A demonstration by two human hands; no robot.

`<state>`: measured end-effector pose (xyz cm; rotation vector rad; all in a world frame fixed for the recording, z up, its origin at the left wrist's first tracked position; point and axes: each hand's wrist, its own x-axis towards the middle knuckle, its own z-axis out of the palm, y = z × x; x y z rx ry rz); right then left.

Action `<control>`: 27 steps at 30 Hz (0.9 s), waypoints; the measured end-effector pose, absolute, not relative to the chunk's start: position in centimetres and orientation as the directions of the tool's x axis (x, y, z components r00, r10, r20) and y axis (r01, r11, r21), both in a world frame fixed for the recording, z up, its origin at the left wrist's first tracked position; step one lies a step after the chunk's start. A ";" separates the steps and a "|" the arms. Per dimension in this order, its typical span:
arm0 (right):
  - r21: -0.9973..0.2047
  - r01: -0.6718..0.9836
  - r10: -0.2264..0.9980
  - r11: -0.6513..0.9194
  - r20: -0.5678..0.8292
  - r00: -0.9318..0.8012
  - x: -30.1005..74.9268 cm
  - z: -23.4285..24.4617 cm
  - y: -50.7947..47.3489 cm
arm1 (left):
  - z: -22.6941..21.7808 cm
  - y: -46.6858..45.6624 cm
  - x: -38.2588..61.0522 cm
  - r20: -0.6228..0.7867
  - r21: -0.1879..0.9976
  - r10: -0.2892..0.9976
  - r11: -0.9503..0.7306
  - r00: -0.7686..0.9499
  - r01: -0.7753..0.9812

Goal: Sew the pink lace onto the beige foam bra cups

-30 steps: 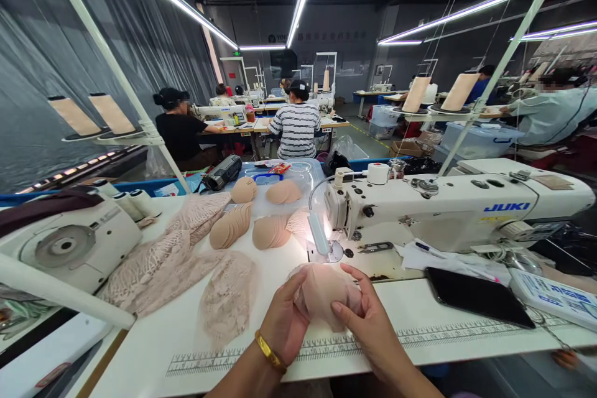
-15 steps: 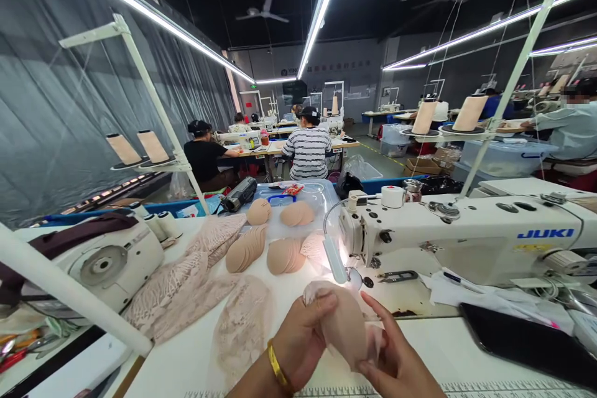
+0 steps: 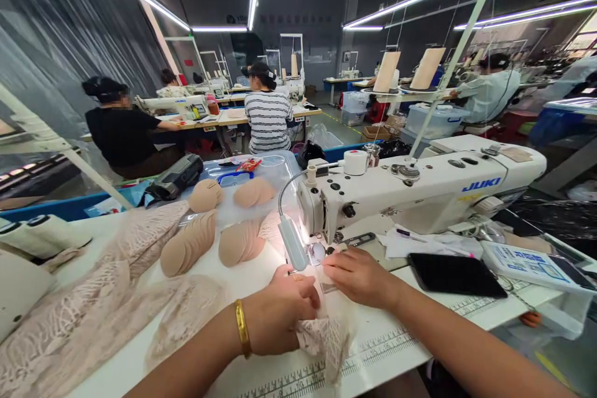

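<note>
At the white sewing machine [image 3: 392, 193] I have both hands close to the needle area. My left hand [image 3: 284, 301], with a gold bangle at its wrist, is closed on a pale pink piece of lace fabric [image 3: 324, 339] that hangs toward the table's front edge. My right hand [image 3: 359, 277] is closed, its fingertips pinching the sheer edge of that fabric beside the needle. A small lamp [image 3: 293, 242] lights the spot and partly hides it. The beige cup pad is not visible; my hands cover much of the work.
Stacks of beige oval pads [image 3: 189, 242] lie to the left on the table, with lace pieces [image 3: 135, 261] beside them. Right of the hands are thread snips [image 3: 357, 240], a black phone [image 3: 457, 275] and a printed box [image 3: 532, 264]. Co-workers sit ahead at other machines.
My hands have moved up to the needle with the fabric and come down to the machine bed. The beige pad held before is out of sight. The view has turned right.
</note>
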<state>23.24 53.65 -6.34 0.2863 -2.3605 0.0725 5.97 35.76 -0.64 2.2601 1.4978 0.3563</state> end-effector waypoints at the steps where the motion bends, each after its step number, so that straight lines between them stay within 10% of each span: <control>1: 0.033 -0.226 -0.176 0.974 0.741 -0.648 23.8 -6.3 53.5 | -0.5 35.8 5.9 0.003 0.481 0.923 -0.338 0.385 0.809; 5: 0.025 -0.259 -0.175 0.965 0.802 -0.572 24.8 -5.8 53.1 | -0.4 35.6 5.9 0.037 0.527 0.926 -0.338 0.376 0.780; 12: -0.145 -0.222 -0.139 0.964 0.438 -0.888 23.5 -5.8 53.8 | -0.7 36.0 5.4 0.050 0.508 0.930 -0.339 0.365 0.792; 27: -0.086 -0.024 0.005 0.996 0.321 -0.947 23.3 -5.9 54.4 | -0.5 36.8 4.8 0.142 0.503 0.920 -0.384 0.364 0.775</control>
